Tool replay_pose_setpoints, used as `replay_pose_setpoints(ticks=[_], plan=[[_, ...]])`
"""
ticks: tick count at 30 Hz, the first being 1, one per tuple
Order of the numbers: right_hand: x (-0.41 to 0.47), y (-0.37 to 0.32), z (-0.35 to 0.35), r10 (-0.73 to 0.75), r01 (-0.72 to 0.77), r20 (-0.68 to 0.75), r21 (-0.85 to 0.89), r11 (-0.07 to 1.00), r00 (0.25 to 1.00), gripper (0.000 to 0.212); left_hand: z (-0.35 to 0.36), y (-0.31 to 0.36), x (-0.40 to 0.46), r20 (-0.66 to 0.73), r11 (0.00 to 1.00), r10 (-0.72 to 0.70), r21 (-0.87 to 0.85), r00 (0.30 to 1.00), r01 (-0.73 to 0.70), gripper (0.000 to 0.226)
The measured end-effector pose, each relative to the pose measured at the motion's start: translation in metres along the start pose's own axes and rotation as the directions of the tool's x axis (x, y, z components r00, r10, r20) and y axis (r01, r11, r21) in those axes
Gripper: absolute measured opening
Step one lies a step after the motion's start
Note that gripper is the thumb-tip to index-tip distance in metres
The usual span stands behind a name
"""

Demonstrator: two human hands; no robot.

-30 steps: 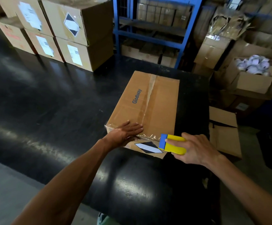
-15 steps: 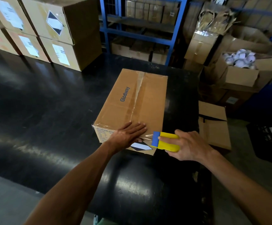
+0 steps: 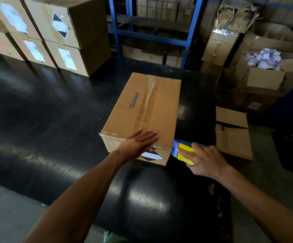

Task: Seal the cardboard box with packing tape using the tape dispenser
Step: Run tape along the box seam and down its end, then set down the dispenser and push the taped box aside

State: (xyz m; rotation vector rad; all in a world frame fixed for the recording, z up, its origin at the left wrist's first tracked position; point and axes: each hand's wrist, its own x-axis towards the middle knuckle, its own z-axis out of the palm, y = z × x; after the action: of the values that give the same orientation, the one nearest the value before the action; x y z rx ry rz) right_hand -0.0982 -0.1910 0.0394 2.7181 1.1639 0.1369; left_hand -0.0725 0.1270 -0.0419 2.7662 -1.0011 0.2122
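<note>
Cardboard box (image 3: 142, 116) lying on the glossy black bench (image 3: 54, 120), its long side running away from the person, the word "Glodway" printed along the top. Clear packing tape (image 3: 146, 106) runs down the centre seam and wraps the near edge. The left hand (image 3: 138, 143) lies flat and open on the near end of the box top, fingers spread toward the seam, palm over the near edge above a black-and-white diamond label (image 3: 152, 156). The right hand (image 3: 204, 159) grips a blue and yellow tape dispenser (image 3: 183, 151), whose blue nose sits just beside the near right corner of the box; I cannot tell whether it touches. Stacked labelled cartons (image 3: 58, 35) stand at the far left of the bench, and blue shelving (image 3: 188, 32) rises behind.
</note>
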Motion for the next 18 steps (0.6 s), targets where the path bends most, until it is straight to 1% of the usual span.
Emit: replay_pose_setpoints(ticks=[3, 5, 7, 8, 10, 11, 12, 14, 16, 18], plan=[[0.006, -0.004, -0.002, 0.006, -0.005, 0.011, -0.076, 0.997, 1.000, 0.065, -0.003, 0.003, 0.002, -0.024, 1.000, -0.002, -0.018, 1.000, 0.001, 0.057], [0.007, -0.011, -0.004, 0.067, -0.058, 0.082, -0.105, 0.993, 0.994, 0.063, -0.002, 0.008, 0.000, -0.089, 1.000, -0.023, -0.021, 0.996, 0.022, 0.056], [0.006, -0.016, -0.002, 0.184, -0.172, 0.154, -0.086, 0.981, 0.971, 0.061, 0.002, 0.019, 0.000, -0.144, 0.997, -0.078, -0.019, 0.987, 0.076, 0.057], [0.005, -0.018, 0.001, 0.255, -0.253, 0.180, -0.036, 0.967, 0.950, 0.061, 0.004, 0.029, 0.003, -0.154, 0.992, -0.126, -0.015, 0.980, 0.125, 0.060], [0.000, -0.017, 0.007, 0.397, -0.423, 0.214, 0.092, 0.901, 0.892, 0.061, 0.000, 0.056, 0.015, -0.114, 0.961, -0.276, -0.023, 0.954, 0.275, 0.071], [-0.001, -0.016, 0.009, 0.466, -0.515, 0.254, 0.182, 0.838, 0.848, 0.060, -0.003, 0.070, 0.024, -0.047, 0.932, -0.363, -0.032, 0.931, 0.362, 0.078], [-0.002, -0.014, 0.012, 0.524, -0.601, 0.304, 0.287, 0.746, 0.796, 0.059, -0.005, 0.083, 0.034, 0.037, 0.890, -0.454, -0.038, 0.890, 0.455, 0.083], [-0.006, -0.011, 0.023, 0.586, -0.709, 0.407, 0.486, 0.511, 0.701, 0.054, -0.005, 0.100, 0.050, 0.150, 0.799, -0.592, -0.021, 0.792, 0.601, 0.083], [-0.008, -0.011, 0.036, 0.604, -0.754, 0.506, 0.601, 0.265, 0.615, 0.050, -0.006, 0.107, 0.061, 0.201, 0.758, -0.643, 0.026, 0.739, 0.652, 0.078], [-0.011, -0.014, 0.052, 0.601, -0.760, 0.588, 0.648, 0.050, 0.542, 0.050, -0.007, 0.108, 0.065, 0.231, 0.750, -0.654, 0.074, 0.721, 0.657, 0.076]])
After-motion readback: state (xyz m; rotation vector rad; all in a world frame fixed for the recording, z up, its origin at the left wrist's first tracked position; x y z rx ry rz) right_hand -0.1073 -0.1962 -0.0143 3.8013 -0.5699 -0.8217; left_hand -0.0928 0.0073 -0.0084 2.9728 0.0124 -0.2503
